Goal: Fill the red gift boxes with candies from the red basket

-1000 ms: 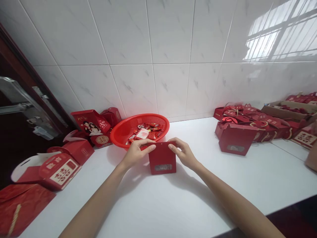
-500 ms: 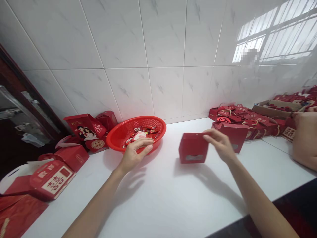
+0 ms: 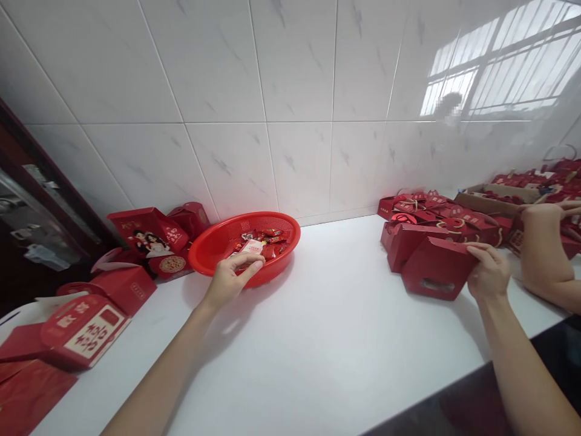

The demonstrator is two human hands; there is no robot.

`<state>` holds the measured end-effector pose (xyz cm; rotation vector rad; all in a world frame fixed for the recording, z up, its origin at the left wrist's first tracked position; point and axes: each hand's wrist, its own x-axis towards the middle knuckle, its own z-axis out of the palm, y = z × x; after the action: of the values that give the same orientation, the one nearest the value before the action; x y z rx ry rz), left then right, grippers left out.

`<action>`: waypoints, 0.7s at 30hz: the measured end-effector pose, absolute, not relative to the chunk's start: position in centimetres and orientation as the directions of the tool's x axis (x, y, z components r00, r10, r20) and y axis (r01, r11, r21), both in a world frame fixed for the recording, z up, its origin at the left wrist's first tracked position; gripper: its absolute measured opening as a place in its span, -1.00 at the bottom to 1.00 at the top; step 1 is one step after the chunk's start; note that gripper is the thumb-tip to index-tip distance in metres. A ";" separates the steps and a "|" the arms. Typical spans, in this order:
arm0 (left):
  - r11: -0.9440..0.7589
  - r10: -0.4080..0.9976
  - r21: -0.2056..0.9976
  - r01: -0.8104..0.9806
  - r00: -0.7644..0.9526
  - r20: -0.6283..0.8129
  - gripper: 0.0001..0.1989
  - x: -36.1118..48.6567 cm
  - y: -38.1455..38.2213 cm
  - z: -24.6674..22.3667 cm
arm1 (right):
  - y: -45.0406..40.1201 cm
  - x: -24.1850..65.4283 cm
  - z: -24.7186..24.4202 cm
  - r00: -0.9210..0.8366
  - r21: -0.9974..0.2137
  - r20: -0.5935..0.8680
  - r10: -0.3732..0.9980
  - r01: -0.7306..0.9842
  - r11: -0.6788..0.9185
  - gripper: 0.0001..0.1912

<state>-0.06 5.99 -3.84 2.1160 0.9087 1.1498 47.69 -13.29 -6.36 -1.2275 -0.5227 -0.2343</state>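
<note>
On the right, my right hand [image 3: 490, 272] grips a red gift box [image 3: 436, 269] by its upper edge. That box has an oval slot low on its face and stands tight in front of another red gift box [image 3: 399, 245]. Over the near rim of a red plastic basket [image 3: 204, 254] hovers my left hand [image 3: 229, 280]. Its fingers are stretched forward with the thumb apart, and I see nothing held in them. Wrapped candies [image 3: 275, 242] and a small pale packet [image 3: 253, 247] lie inside the basket.
Red boxes [image 3: 97, 333] line the left side of the white table [image 3: 308, 351]. More red boxes [image 3: 467, 221] are piled along the back right, near an open carton [image 3: 490, 198]. Another person's arm [image 3: 542, 254] rests at the far right. A tiled wall [image 3: 299, 163] closes off the back.
My right hand has carried the red gift box rightward, from mid-table to beside the other box. My left hand has shifted slightly left, staying at the basket's rim.
</note>
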 end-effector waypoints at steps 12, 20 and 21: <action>-0.610 0.776 0.738 0.288 0.407 0.482 -0.65 0.0 5.8 -3.8 | -12.2 46.7 -4.1 0.636 -0.634 0.749 0.185 0.769 -0.076 -0.51; -0.599 0.773 0.763 0.243 0.425 0.471 -0.73 0.1 5.2 -3.3 | -11.0 48.5 -0.3 0.255 -0.209 0.624 0.739 0.965 -0.156 -0.35; -0.599 0.771 0.764 0.239 0.428 0.471 -0.73 0.1 5.2 -3.3 | -10.4 48.5 0.1 0.276 -0.224 0.626 0.729 0.959 -0.171 -0.33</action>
<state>0.05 5.20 -3.31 2.0730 0.8484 1.1281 48.46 -10.43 0.14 -1.9663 -1.5140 -0.5099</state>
